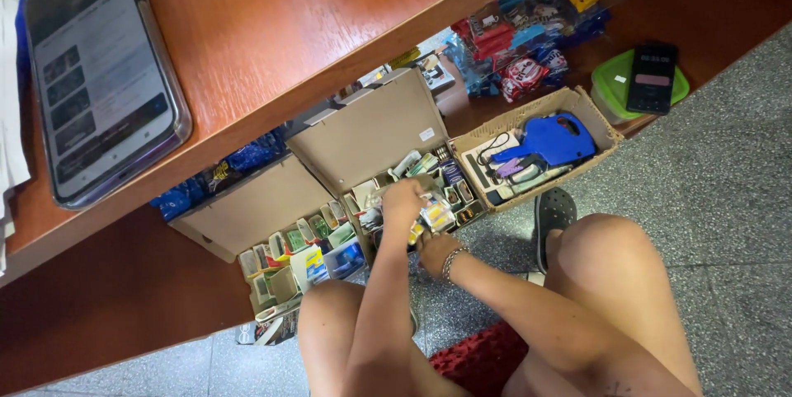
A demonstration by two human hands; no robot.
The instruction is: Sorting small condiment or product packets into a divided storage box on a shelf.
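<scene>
Two open cardboard boxes sit on a low shelf under a wooden counter. The right box (pixel 363 137) and the left box (pixel 252 211) both hold several small colourful packets. My left hand (pixel 402 199) reaches down into the right box, with its fingers curled over the packets (pixel 437 216). My right hand (pixel 435 250), a bracelet on its wrist, is at that box's front edge just below, pinching a small yellow packet (pixel 415 234). Both my knees frame the arms.
A phone (pixel 103 75) lies on the wooden counter (pixel 289 26) at top left. To the right of the boxes, a woven basket (pixel 598 117) holds a blue label gun (pixel 549 140). A green-lidded tub (pixel 615 88) carries a black device (pixel 652 75). Snack packets (pixel 511 42), a black sandal (pixel 553 211) and a red mat (pixel 483 356) are also in view.
</scene>
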